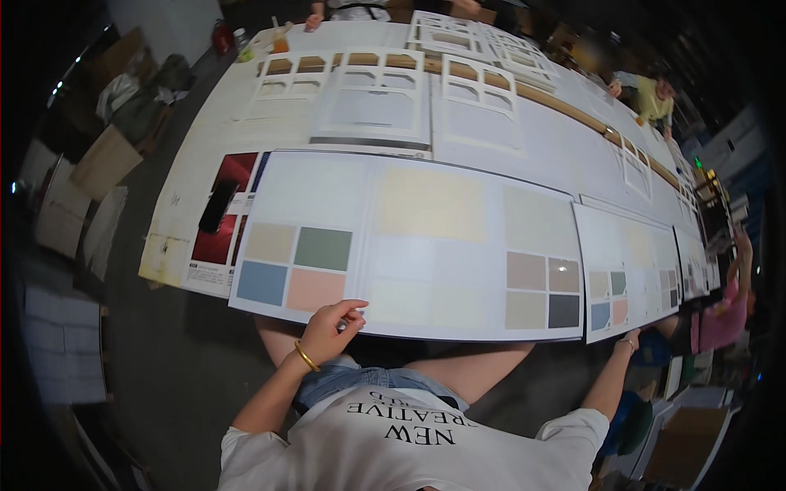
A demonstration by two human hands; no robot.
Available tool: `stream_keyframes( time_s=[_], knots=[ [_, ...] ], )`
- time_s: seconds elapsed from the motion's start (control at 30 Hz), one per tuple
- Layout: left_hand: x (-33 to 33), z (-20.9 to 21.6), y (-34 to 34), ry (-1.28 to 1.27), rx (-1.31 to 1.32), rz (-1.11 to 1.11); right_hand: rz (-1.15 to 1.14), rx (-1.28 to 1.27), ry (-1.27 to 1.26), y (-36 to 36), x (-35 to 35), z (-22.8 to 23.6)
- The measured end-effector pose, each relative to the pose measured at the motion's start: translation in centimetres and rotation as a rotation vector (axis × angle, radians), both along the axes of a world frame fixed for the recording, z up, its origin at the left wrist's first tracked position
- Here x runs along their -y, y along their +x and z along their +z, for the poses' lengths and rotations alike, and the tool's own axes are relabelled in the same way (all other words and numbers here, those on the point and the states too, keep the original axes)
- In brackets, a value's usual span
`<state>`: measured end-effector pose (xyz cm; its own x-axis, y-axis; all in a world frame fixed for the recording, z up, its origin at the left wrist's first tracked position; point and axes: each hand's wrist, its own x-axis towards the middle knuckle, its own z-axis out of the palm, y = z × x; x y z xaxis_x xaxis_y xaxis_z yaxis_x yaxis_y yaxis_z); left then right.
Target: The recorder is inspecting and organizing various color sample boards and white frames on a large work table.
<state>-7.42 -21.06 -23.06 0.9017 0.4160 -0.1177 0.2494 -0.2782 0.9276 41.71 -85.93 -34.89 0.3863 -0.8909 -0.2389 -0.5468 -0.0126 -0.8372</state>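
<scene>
I have a wide white desk [192, 155] spread beneath my feed, and on it the swatch board [434, 278], my landmark, lies flat and opened out at the near edge. To handle it well, I would keep fingertips to its margins, off the coloured patches, and lift both ends evenly so the creases don't buckle. Its long axis runs left to right across the wearer's front, the right end slanting slightly nearer; the creases run far to near. Right of the swatch board stands a similar second board [639, 250], foreshortened. Left of it a dark phone [218, 206] rests on a red-printed sheet [214, 245]. The left hand [334, 323] is loosely curled at the swatch board's near edge, nothing visibly held; contact is unclear. The right hand [629, 340], beyond its right end, meets the second board's near edge; I cannot tell whether it grips.
</scene>
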Motion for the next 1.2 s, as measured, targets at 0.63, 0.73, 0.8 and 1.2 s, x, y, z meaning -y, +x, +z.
stream_keyframes(
  time_s=[0.63,0.73,0.8,1.2],
  knots=[
    [-2.1,-4.7,-0.4,0.937,-0.083,-0.361,1.586,-0.090,-1.127,-21.2,-27.3,7.1],
    [-1.7,-5.4,-0.1,0.973,-0.020,-0.315,1.569,-0.122,-1.077,-20.4,-26.1,5.8],
    [-1.4,-5.7,-0.1,0.971,0.047,-0.301,1.557,-0.135,-1.071,-19.7,-25.9,5.7],
    [-0.8,-6.3,0.7,1.000,0.218,-0.257,1.550,-0.129,-1.047,-18.7,-25.3,5.6]
  ],
)
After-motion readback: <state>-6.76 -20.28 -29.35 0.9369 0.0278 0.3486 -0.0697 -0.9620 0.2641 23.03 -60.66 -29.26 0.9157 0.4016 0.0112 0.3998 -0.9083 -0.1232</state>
